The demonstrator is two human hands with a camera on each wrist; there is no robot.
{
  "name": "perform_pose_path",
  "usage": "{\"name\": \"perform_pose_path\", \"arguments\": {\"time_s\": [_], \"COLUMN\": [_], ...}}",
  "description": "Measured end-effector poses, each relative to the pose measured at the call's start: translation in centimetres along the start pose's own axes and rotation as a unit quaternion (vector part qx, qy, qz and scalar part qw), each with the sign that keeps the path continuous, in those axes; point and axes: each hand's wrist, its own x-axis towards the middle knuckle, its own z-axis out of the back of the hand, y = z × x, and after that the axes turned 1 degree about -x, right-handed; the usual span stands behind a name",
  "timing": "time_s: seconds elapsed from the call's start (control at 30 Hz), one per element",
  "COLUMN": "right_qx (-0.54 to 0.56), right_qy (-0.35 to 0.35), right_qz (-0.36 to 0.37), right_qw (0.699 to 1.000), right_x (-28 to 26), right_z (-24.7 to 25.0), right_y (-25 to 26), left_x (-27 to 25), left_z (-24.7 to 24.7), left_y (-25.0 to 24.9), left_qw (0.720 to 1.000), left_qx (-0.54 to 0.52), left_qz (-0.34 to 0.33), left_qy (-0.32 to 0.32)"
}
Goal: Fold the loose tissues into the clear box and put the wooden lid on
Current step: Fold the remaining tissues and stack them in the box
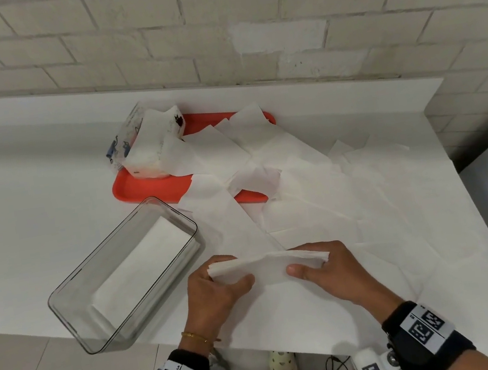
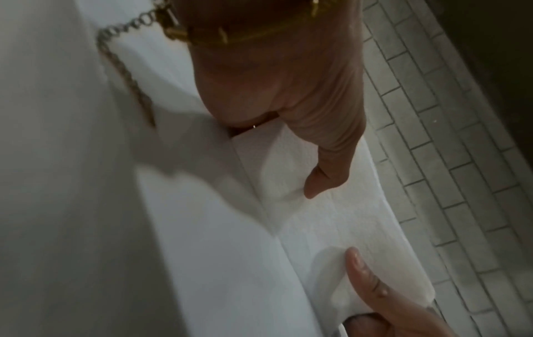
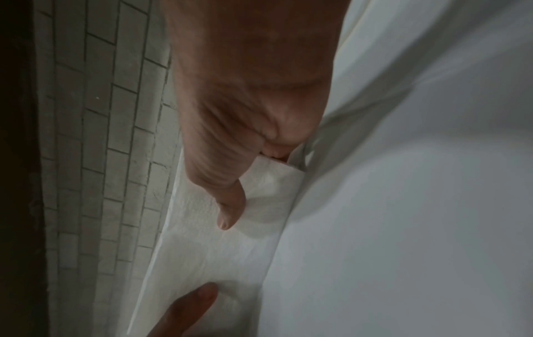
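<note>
A folded white tissue stack [image 1: 267,265] is lifted off the counter at the front. My left hand [image 1: 217,287] pinches its left end, thumb on the near face. My right hand [image 1: 321,268] pinches its right end the same way. In the left wrist view the stack [image 2: 340,228] runs from my left hand [image 2: 300,127] to the right thumb [image 2: 366,278]. In the right wrist view my right hand [image 3: 242,159] pinches the stack [image 3: 207,255]. The clear box [image 1: 123,275] stands to the left with folded tissues [image 1: 142,273] inside. Loose tissues [image 1: 301,195] lie spread over the counter. No wooden lid shows.
A red tray [image 1: 148,189] at the back carries an opened tissue pack [image 1: 148,145]. A white brick wall [image 1: 212,24] runs behind the counter. The counter's front edge [image 1: 68,334] passes under the box corner, and its right edge [image 1: 470,182] drops off.
</note>
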Motion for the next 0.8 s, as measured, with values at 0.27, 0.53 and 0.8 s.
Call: {"name": "perform_pose_path", "arguments": {"time_s": [0.27, 0.53, 0.8], "right_qx": [0.017, 0.014, 0.078], "right_qy": [0.020, 0.029, 0.076], "right_qz": [-0.001, -0.002, -0.012], "right_qw": [1.000, 0.999, 0.994], "right_x": [0.1, -0.2, -0.1], "right_z": [-0.4, -0.8, 0.6], "right_y": [0.7, 1.0, 4.3], "left_x": [0.0, -0.2, -0.5], "left_z": [0.1, 0.5, 1.9], "left_y": [-0.8, -0.5, -3.9], "left_qw": [0.999, 0.999, 0.994], "left_qx": [-0.043, -0.026, -0.077], "left_qz": [0.007, 0.024, 0.064], "left_qy": [-0.009, -0.009, 0.030]}}
